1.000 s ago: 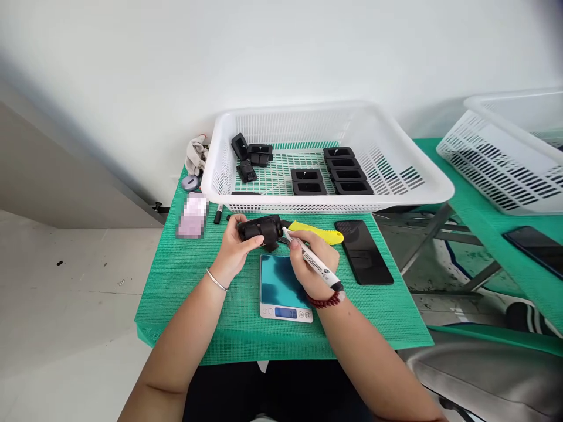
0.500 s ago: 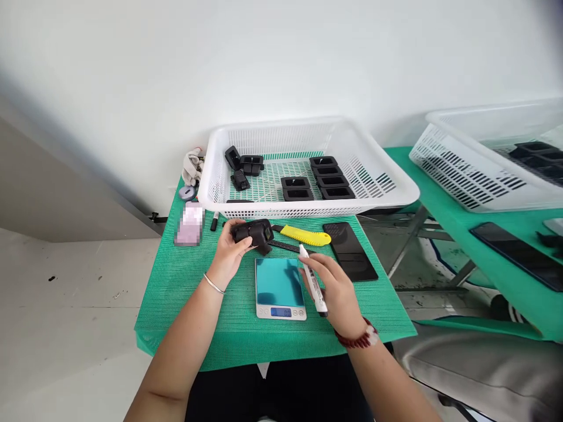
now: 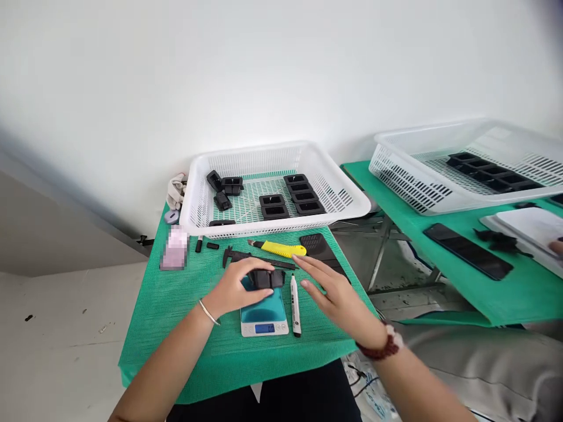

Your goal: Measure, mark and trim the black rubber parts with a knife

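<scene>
My left hand [image 3: 240,285] grips a black rectangular moulded part [image 3: 269,279] between thumb and fingers, over the blue plate of a small digital scale [image 3: 265,328]. My right hand [image 3: 335,293] is open, its fingers stretched out to the right of the part and holding nothing. Just below those fingers a white marker [image 3: 295,306] lies uncapped on the green cloth, beside the scale. Behind the hands lie a black caliper [image 3: 241,256] and a yellow utility knife [image 3: 281,249]. A black phone-like slab [image 3: 315,246] is partly hidden by my right hand.
A white basket [image 3: 275,227] with several black parts stands at the back against the wall. A black cap [image 3: 213,246] and a dark marker [image 3: 199,244] lie left. On the neighbouring table are another basket [image 3: 409,176], a phone [image 3: 468,251] and a co-worker's hand [image 3: 556,246].
My right hand has let go of the marker, which now lies beside the scale. My left hand has brought the black part toward me, over the scale. The view has shifted right.
</scene>
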The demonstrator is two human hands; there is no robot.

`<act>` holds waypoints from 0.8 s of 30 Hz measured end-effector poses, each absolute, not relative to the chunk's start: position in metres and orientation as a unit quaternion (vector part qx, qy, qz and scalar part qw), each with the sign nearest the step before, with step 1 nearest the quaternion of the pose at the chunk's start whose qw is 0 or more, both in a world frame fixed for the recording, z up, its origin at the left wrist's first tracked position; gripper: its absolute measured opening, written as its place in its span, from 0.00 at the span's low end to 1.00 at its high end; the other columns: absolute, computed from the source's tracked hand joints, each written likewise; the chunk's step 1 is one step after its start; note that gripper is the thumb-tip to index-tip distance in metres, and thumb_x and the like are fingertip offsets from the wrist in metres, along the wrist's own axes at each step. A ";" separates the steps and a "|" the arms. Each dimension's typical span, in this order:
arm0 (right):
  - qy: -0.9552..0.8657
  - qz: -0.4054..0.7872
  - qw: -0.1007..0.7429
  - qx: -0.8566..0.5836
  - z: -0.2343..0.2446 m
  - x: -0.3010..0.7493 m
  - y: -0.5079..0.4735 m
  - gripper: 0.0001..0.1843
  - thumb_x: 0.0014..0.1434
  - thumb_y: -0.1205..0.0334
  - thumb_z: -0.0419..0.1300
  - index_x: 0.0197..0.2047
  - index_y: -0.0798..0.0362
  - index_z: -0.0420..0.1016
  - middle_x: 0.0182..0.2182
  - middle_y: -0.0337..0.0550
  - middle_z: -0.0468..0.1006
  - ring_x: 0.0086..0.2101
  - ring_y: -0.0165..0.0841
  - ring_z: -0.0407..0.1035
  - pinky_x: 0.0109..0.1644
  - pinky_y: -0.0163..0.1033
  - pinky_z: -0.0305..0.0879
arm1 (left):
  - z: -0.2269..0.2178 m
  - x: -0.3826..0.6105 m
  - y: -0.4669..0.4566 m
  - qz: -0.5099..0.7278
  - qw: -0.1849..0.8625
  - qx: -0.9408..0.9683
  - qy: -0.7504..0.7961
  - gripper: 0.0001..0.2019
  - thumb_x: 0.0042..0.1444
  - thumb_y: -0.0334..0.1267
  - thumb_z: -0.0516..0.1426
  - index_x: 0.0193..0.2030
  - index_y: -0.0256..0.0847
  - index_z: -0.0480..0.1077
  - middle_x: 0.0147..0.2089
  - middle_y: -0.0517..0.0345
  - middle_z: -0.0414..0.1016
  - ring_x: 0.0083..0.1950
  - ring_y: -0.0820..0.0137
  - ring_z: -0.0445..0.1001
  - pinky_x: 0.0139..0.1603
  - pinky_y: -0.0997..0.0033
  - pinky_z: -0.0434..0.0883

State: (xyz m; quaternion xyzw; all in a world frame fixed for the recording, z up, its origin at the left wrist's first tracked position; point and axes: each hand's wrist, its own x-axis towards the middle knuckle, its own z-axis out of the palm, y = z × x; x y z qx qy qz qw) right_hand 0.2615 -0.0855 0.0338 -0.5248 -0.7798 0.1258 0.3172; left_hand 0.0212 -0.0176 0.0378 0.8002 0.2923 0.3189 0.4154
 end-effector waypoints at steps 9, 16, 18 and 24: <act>-0.816 0.447 0.172 -0.325 0.160 0.296 0.037 0.33 0.53 0.49 0.65 0.61 0.48 0.67 0.56 0.43 0.73 0.53 0.38 0.69 0.57 0.42 0.66 | 0.138 0.052 0.054 0.274 0.216 0.927 0.137 0.15 0.58 0.40 0.58 0.52 0.47 0.66 0.47 0.53 0.72 0.52 0.64 0.67 0.55 0.58 0.67; -0.808 0.417 0.123 -0.397 0.203 0.313 0.123 0.32 0.51 0.52 0.65 0.58 0.50 0.69 0.50 0.45 0.77 0.47 0.36 0.72 0.54 0.43 0.67 | 0.164 0.074 0.136 0.239 0.120 0.941 0.207 0.17 0.56 0.41 0.59 0.52 0.48 0.66 0.56 0.52 0.62 0.60 0.63 0.63 0.61 0.57 0.65; -0.820 0.319 0.115 -0.461 0.199 0.312 0.149 0.34 0.48 0.53 0.67 0.59 0.50 0.68 0.50 0.46 0.76 0.47 0.37 0.72 0.53 0.44 0.68 | 0.158 0.081 0.162 0.252 0.106 0.927 0.256 0.23 0.54 0.38 0.61 0.56 0.47 0.62 0.59 0.51 0.61 0.62 0.62 0.62 0.62 0.56 0.64; -0.824 0.095 0.001 -0.559 0.140 0.290 0.214 0.27 0.46 0.62 0.68 0.52 0.57 0.74 0.52 0.52 0.73 0.51 0.42 0.68 0.54 0.40 0.64 | 0.107 0.098 0.224 0.128 0.144 0.836 0.514 0.17 0.53 0.30 0.59 0.50 0.34 0.65 0.48 0.44 0.73 0.51 0.62 0.73 0.52 0.62 0.69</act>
